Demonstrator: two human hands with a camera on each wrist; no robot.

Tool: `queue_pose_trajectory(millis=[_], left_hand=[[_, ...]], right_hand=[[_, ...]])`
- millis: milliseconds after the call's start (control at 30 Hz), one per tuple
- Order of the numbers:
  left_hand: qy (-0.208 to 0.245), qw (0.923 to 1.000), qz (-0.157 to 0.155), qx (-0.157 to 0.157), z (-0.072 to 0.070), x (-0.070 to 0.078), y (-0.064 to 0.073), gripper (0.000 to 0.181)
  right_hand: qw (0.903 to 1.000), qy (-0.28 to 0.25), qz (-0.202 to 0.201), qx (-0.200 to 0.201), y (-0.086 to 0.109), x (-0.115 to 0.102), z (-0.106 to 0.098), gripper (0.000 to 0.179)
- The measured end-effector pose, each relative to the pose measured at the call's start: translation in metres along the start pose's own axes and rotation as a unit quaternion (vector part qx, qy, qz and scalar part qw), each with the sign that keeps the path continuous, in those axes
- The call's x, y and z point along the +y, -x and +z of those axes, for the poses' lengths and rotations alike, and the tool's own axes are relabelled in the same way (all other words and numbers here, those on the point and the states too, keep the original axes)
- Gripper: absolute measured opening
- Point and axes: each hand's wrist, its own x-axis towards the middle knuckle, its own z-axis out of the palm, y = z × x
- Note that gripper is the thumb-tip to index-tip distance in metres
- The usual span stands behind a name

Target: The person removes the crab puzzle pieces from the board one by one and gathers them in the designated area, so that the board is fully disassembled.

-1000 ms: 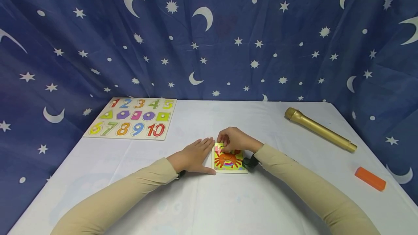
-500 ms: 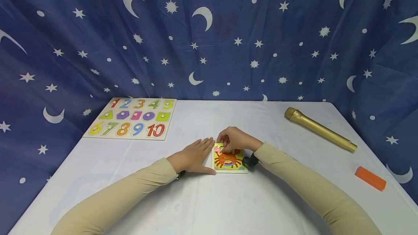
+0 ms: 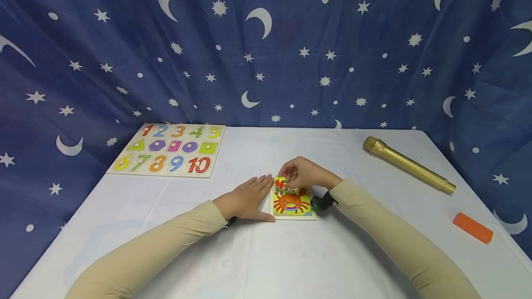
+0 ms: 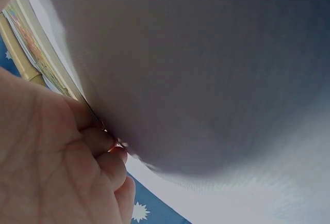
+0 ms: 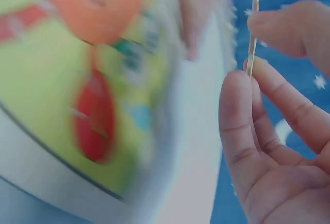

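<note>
A small crab jigsaw puzzle (image 3: 296,218) in a pale-rimmed frame lies at the middle of the table. My left hand (image 3: 248,198) lies flat with spread fingers along its left edge; in the left wrist view the palm (image 4: 46,157) and fingers are beside the frame's side. At the puzzle's top left corner my right hand (image 3: 302,173) pinches a puzzle piece (image 3: 280,182), yellow with a red claw. Seen edge-on in the right wrist view, the thin piece (image 5: 254,7) stands upright between thumb and fingertips, apart from the blurred crab picture.
A wooden number and shape peg puzzle (image 3: 166,151) lies at the back left. To the right are a gold microphone (image 3: 409,165) and an orange block (image 3: 473,228). A dark blue curtain (image 3: 266,59) with moons and stars hangs behind the white table (image 3: 266,262).
My right hand has risen slightly and moved back, tilting up the piece at the puzzle's top left, so its red claw now shows. My left hand stays in place.
</note>
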Motion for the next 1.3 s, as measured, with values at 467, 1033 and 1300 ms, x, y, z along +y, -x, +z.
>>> queue_pose_trajectory(millis=[467,1033,1300], left_hand=[[0.001,1.0000,0.003,-0.007,0.006,-0.002,-0.004,0.106],[0.007,1.0000,-0.003,-0.002,0.002,0.000,0.001,0.106],[0.008,1.0000,-0.001,-0.002,0.002,-0.001,0.000,0.106]], right_hand=[[0.9979,-0.030,0.020,0.054,-0.058,0.021,-0.066,0.031],[0.9885,0.041,0.100,0.105,-0.107,0.050,-0.050,0.028],[0.9876,0.074,0.096,0.100,-0.117,0.044,-0.045,0.020]])
